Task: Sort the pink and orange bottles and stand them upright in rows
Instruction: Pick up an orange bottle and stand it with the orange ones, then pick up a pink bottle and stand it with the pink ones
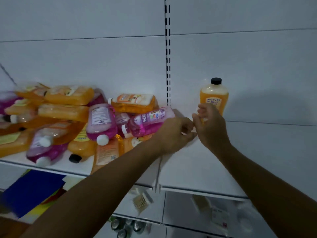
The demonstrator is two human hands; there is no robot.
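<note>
While both arms reach over the white shelf [197, 162], left hand [173, 133] grip curls onto a lying pink bottle [149, 121] at centre, right hand [210, 124] grip loosely curled, contents unclear, orange bottle [214, 97] upright right of centre, mixed pile [65, 115] at left.

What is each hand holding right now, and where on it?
The left hand touches the base end of a lying pink plastic bottle; whether it grips cannot be told. The right hand, fingers curled before the upright orange bottle, shows no clear hold.
</note>
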